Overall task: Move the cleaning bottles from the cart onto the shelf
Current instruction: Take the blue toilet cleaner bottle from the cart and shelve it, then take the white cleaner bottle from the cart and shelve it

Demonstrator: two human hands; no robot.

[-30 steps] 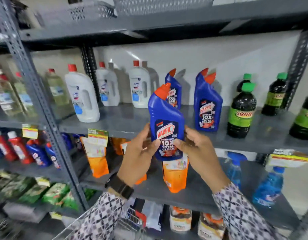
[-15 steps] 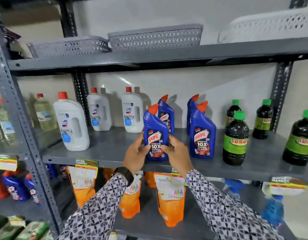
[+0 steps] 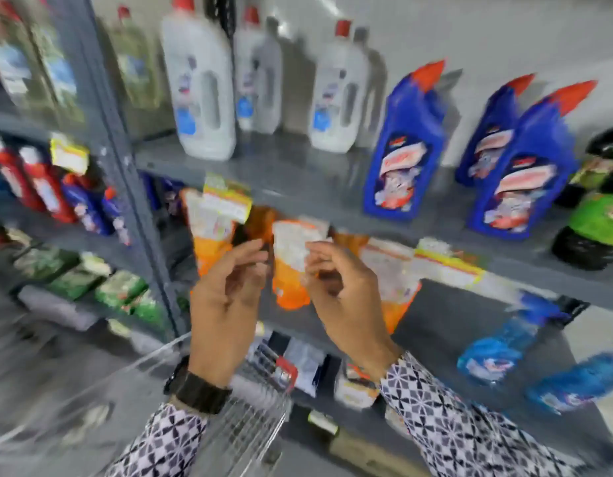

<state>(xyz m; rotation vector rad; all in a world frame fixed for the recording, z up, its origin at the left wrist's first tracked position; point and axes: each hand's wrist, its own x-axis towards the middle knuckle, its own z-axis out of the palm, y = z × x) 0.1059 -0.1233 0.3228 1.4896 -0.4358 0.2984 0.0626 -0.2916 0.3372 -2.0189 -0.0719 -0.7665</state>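
The view is blurred by motion. A blue cleaning bottle with an orange cap [image 3: 403, 146] stands upright on the grey shelf [image 3: 298, 180], with two more blue bottles [image 3: 518, 173] to its right. My left hand [image 3: 226, 301] and my right hand [image 3: 346, 297] hover below the shelf edge, side by side, fingers loosely curled and apart, holding nothing. The wire cart [image 3: 250, 418] shows under my wrists at the bottom; what it holds is hidden.
White bottles with red caps [image 3: 202, 87] stand at the shelf's left, dark green-labelled bottles [image 3: 594, 218] at its right. Orange pouches [image 3: 291, 266] hang on the level below, blue spray bottles [image 3: 498, 349] lower right. A grey upright post [image 3: 126, 166] divides the shelving.
Both hands let go of the blue bottle, which now stands on the shelf, and dropped back below the shelf edge. The camera swung down towards the cart.
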